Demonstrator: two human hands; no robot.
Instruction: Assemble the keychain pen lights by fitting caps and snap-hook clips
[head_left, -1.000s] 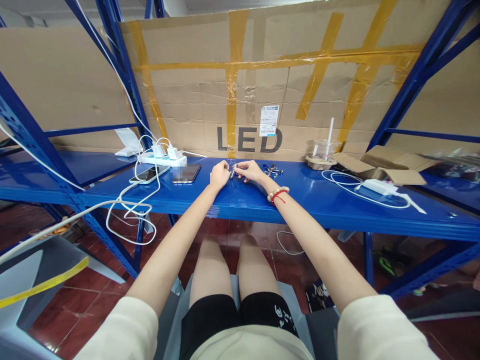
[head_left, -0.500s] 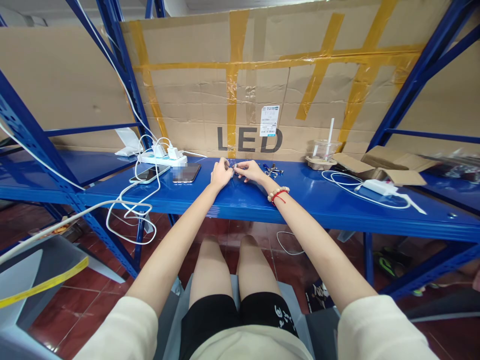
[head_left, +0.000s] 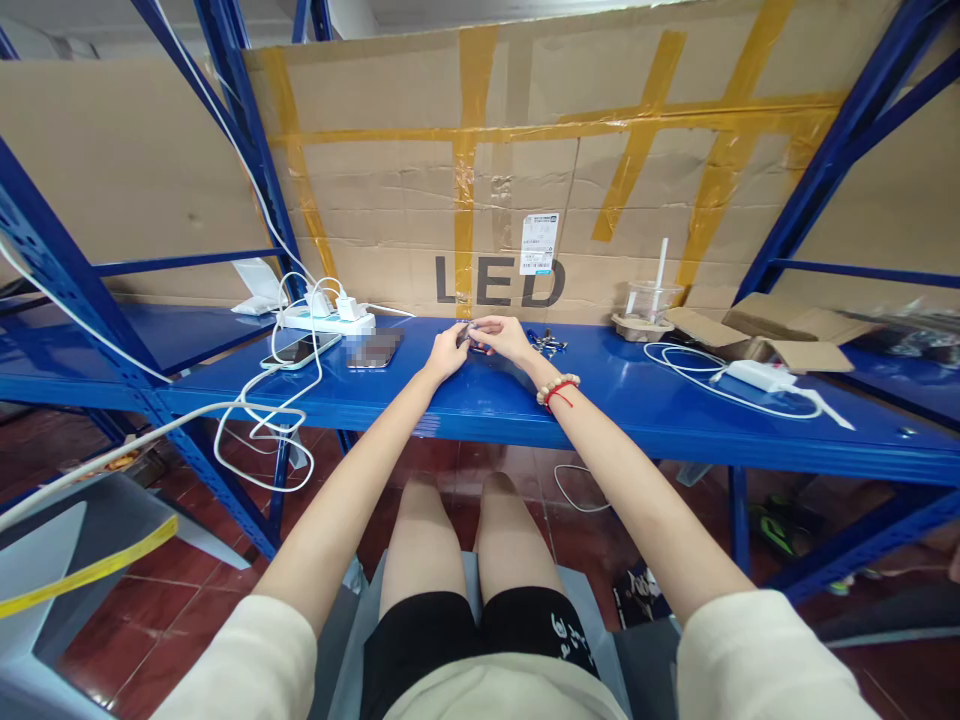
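My knees sit under the blue table (head_left: 615, 400), and a bead bracelet (head_left: 556, 384) circles my right wrist. My left hand (head_left: 448, 352) and right hand (head_left: 504, 338) meet above the table's middle, fingers of both pinched narrow on a small metal piece (head_left: 471, 337), too small to make out. Just right of it lies a pile of clips (head_left: 547, 343). To the left lie two phones (head_left: 300, 349), cabled to a power strip (head_left: 328, 319). Far right are a charger (head_left: 757, 375) and a cup (head_left: 649, 300). Taped cardboard (head_left: 495, 200) closes the back.
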